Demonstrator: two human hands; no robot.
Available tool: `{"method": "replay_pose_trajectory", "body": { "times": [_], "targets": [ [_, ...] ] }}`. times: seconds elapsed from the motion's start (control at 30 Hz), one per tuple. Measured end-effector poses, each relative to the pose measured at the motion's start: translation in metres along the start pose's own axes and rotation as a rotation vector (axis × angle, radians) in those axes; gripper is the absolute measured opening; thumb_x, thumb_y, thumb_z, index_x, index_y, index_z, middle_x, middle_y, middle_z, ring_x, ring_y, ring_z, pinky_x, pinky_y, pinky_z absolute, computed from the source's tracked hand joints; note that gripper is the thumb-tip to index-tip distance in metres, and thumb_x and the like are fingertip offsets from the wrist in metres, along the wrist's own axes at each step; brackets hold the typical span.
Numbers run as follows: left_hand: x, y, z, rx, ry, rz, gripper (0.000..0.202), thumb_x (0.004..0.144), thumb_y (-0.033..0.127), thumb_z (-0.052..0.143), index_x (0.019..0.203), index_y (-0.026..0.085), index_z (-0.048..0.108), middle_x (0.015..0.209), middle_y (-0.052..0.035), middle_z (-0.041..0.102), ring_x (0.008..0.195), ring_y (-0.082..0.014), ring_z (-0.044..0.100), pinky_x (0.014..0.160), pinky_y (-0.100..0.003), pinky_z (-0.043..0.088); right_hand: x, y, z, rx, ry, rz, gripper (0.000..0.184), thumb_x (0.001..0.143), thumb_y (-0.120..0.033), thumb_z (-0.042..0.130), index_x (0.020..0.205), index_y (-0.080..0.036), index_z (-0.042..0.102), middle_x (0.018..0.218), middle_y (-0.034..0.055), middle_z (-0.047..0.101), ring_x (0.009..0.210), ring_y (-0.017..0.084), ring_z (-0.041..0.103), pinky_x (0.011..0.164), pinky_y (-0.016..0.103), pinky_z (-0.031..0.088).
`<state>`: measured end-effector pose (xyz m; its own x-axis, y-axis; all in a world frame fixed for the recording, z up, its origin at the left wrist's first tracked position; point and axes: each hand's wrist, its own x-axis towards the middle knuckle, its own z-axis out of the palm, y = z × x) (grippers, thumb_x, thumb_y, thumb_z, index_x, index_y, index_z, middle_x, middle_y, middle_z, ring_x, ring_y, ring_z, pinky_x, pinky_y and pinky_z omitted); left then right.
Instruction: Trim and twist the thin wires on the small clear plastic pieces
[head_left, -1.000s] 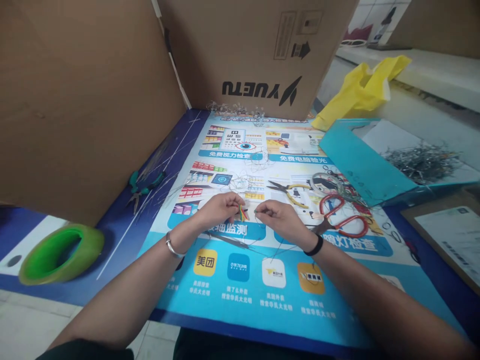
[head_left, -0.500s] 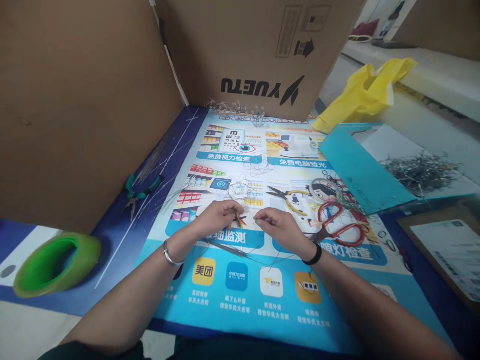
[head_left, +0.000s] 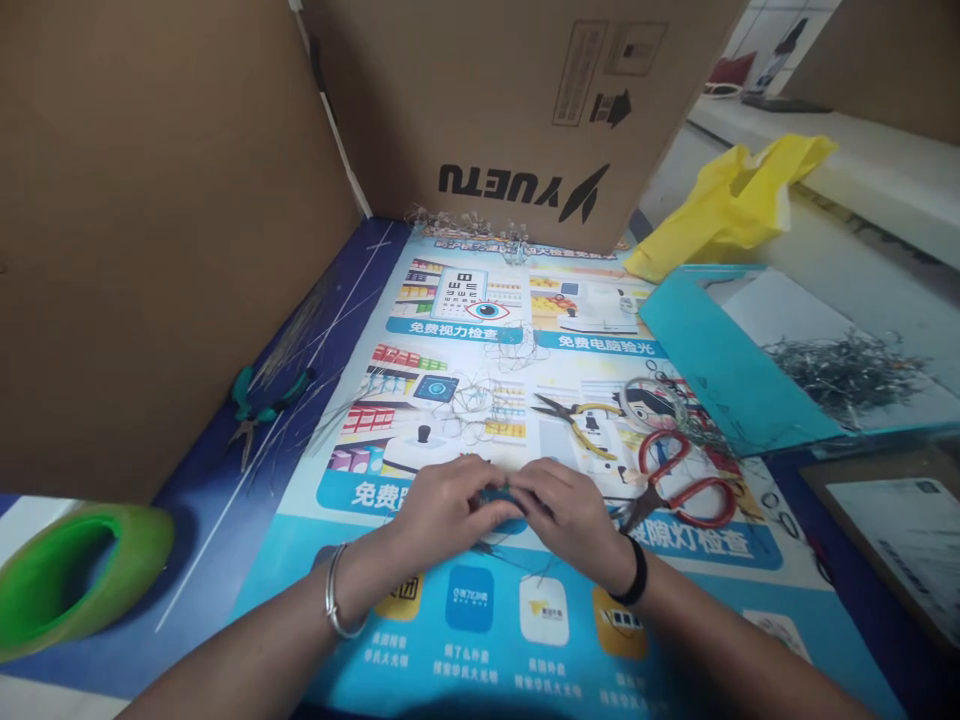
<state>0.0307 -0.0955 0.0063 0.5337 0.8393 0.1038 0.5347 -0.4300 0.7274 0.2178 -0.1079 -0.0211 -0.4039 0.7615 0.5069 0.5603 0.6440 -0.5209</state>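
Left hand [head_left: 446,505] and right hand [head_left: 574,510] meet, fingertips close together.
A tiny green bit [head_left: 506,484] shows between the fingertips; I cannot tell if either hand pinches it. Touch it softly, keep both hands steady and go slow.

We see a printed cardboard panel [head_left: 502,110] at upper centre, a tape roll [head_left: 142,568] lower left.

Small greenish piece [head_left: 507,486] between your hands, largely concealed.
Your left hand [head_left: 448,502] and right hand [head_left: 564,512] close together around it, above the printed sheet [head_left: 439,690]; only a sliver shows where your fingers converge, so its full shape, length and tilt cannot be determined.
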Motion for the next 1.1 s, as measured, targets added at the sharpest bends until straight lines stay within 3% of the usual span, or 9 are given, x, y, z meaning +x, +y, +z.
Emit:
{"method": "replay_pose_trajectory", "body": {
  "times": [0.3, 0.83, 1.1],
  "targets": [
    [0.002, -0.001, 0.005, -0.046, -0.009, -0.012, 0.018, 0.087, 0.027, 0.049, 0.079, 0.017, 0.061, 0.071, -0.0002, 0.060, 0.072, -0.0121, 0.054, 0.066, -0.023, 0.040, -0.005, -0.003, -0.003, -0.080, 0.012, -0.111, 0.017, 0.081, -0.009, 0.053, 0.096, -0.015, 0.059, 0.083, 0.0070, 0.065, 0.078, 0.016, 0.060, 0.069, 0.029, 0.051],
    [0.003, -0.007, -0.004, 0.055, -0.072, 0.288, 0.025, 0.091, 0.023, 0.036, 0.077, 0.015, 0.055, 0.073, -0.0039, 0.059, 0.072, -0.0135, 0.053, 0.068, -0.025, 0.042, 0.003, -0.005, -0.002, 0.089, -0.051, -0.040, 0.013, 0.085, -0.010, 0.047, 0.090, -0.019, 0.056, 0.078, 0.0057, 0.062, 0.073, 0.015, 0.059, 0.064, 0.026, 0.052],
    [0.003, -0.008, -0.009, 0.108, -0.025, 0.323, 0.023, 0.090, 0.025, 0.040, 0.080, 0.016, 0.059, 0.071, -0.0030, 0.061, 0.068, -0.0128, 0.054, 0.064, -0.025, 0.042, 0.004, -0.001, -0.003, 0.174, -0.099, 0.007, 0.014, 0.086, -0.012, 0.046, 0.090, -0.021, 0.056, 0.079, 0.0046, 0.061, 0.074, 0.014, 0.058, 0.064, 0.026, 0.050]
  ]
}}
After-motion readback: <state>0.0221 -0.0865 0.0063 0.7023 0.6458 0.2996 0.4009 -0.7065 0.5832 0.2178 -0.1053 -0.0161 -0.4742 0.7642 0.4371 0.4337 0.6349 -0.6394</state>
